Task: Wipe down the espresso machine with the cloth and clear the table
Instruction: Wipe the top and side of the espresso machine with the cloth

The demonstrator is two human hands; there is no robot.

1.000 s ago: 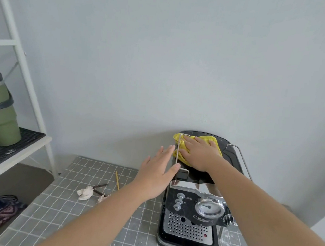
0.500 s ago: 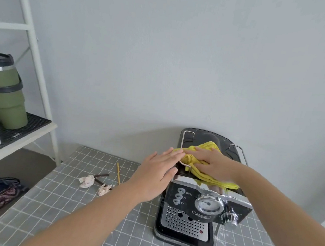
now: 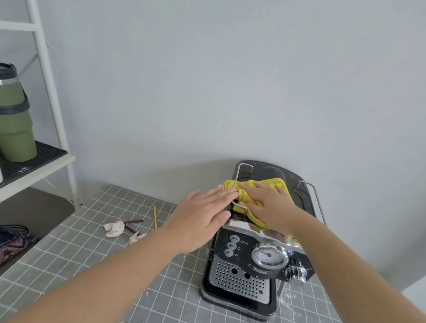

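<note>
On the right of the gridded table point(image 3: 81, 279), against the far wall, stands the espresso machine point(image 3: 242, 276), with the yellow cloth point(image 3: 245, 195) on its top. Left of it lie crumpled paper scraps point(image 3: 115, 228), brown sticks point(image 3: 133, 223) and a yellow stick point(image 3: 155, 217). A wire rail point(image 3: 236, 180) crosses the cloth's left end. Your right hand point(image 3: 271, 206) presses flat on the cloth, fingers straight and together. Your left hand point(image 3: 199, 222), fingers extended and close together, sits at the machine's upper left side beside the rail.

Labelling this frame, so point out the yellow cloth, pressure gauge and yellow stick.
yellow cloth point(image 3: 274, 182): head view, bare upper fold.
pressure gauge point(image 3: 268, 256): head view, dial face.
yellow stick point(image 3: 155, 217): head view, mid-shaft.
</note>
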